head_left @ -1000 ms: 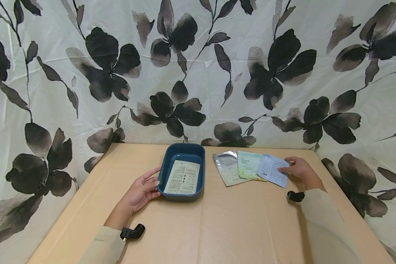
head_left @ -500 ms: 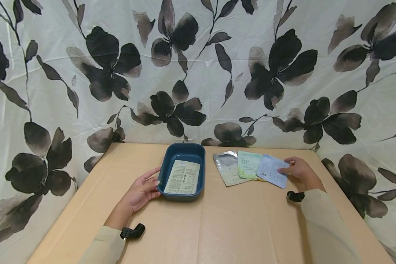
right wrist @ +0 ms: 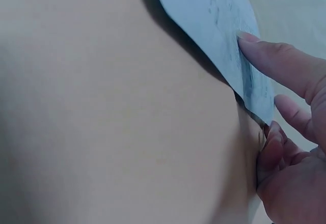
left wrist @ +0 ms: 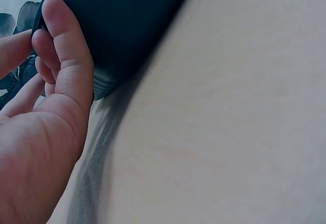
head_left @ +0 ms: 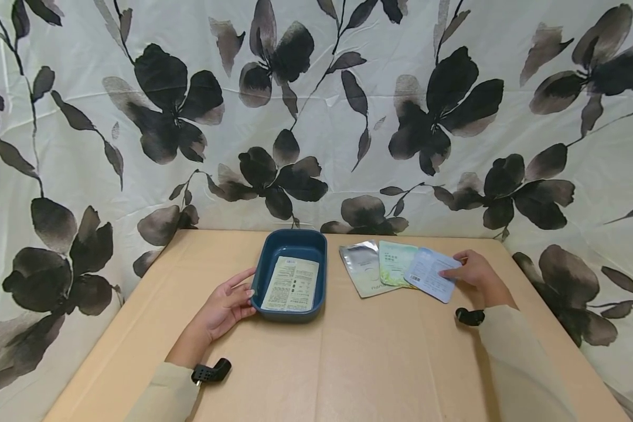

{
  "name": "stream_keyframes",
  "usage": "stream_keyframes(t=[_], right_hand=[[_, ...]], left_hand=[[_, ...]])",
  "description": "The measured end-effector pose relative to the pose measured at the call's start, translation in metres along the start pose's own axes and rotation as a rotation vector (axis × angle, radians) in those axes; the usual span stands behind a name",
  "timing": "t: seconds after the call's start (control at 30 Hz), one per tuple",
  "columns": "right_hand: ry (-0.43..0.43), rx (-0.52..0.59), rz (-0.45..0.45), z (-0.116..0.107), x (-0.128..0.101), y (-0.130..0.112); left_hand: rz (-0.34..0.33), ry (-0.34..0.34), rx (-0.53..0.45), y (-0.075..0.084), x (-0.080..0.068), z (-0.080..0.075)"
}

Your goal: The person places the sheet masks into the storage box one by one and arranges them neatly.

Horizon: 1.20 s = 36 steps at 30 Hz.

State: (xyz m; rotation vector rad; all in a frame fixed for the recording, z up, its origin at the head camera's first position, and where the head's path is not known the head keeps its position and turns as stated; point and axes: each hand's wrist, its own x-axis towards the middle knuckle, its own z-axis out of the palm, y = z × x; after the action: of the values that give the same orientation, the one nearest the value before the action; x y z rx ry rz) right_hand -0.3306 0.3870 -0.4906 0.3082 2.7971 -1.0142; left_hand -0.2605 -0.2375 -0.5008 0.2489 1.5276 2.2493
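Note:
My left hand (head_left: 227,306) grips the left rim of a dark blue rectangular tray (head_left: 290,316), with the thumb at the rim in the left wrist view. A white printed packet (head_left: 291,284) lies flat inside the tray. On the right, my right hand (head_left: 475,272) pinches the edge of a light blue printed packet (head_left: 429,274), thumb on top and other fingers at or under its edge. Lifted slightly, the blue packet (right wrist: 214,35) casts a shadow on the table in the right wrist view. Its left end overlaps a green packet (head_left: 395,261), which partly covers a silver packet (head_left: 366,272).
Everything stands on a tan-covered table (head_left: 348,363), near its far edge. Behind and at both sides hangs a white cloth (head_left: 348,146) with dark flowers. Each wrist carries a black band with a small device.
My right hand has shifted the blue packet slightly to the left, over more of the green one. The left hand and the tray have stayed in place.

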Motion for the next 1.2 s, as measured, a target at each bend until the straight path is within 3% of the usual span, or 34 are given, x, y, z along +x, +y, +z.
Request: stream_keyframes(t=[0.63,1.2], right_hand=[[-0.007,-0.030,-0.039,0.009,-0.012,-0.009],[-0.004,0.125,-0.035,0.014,-0.026,-0.018]], left_hand=[[0.023,-0.026,-0.007,-0.003,0.000,-0.003],[0.011,-0.017,-0.004,-0.002,0.000,-0.002]])
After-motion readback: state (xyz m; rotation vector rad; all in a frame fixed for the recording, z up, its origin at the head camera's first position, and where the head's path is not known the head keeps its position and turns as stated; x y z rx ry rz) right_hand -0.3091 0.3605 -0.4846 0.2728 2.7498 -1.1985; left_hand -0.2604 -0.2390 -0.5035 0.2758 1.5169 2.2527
